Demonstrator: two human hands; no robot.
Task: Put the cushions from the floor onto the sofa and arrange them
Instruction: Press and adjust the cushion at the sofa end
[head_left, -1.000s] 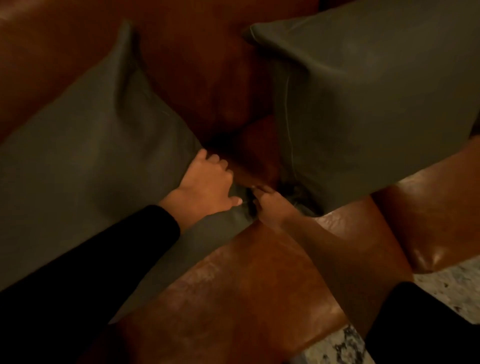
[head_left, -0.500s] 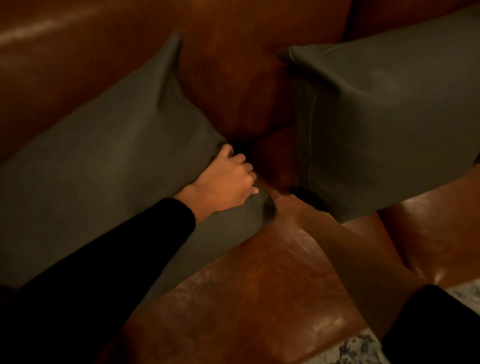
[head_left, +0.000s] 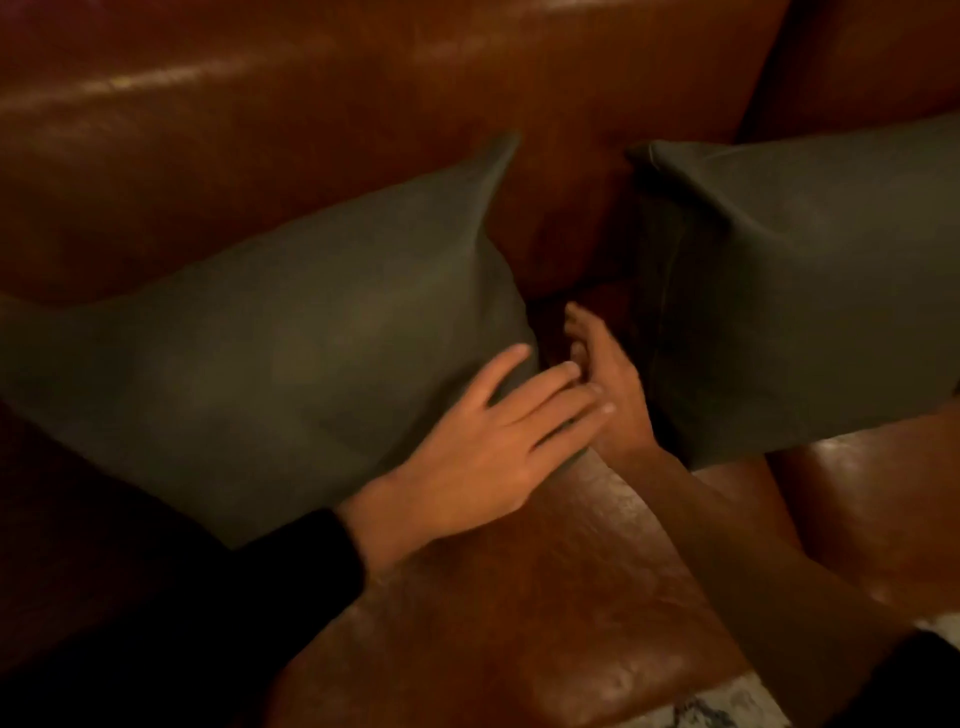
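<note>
Two dark grey-green cushions lean against the back of a brown leather sofa (head_left: 519, 613). The left cushion (head_left: 270, 364) fills the left half of the view, and the right cushion (head_left: 810, 291) stands apart from it across a narrow gap. My left hand (head_left: 488, 447) lies flat on the left cushion's lower right corner, fingers spread. My right hand (head_left: 608, 384) reaches into the gap between the cushions, fingers extended and holding nothing, its fingertips beside the left cushion's right edge.
The sofa backrest (head_left: 311, 119) rises behind both cushions. A seam splits the seat at the right (head_left: 779, 499). A patterned light rug (head_left: 701, 712) shows at the bottom edge below the sofa front.
My left hand has opened from a grip on the left cushion's corner and now rests flat on it. My right hand has moved up into the gap. The view has shifted upward.
</note>
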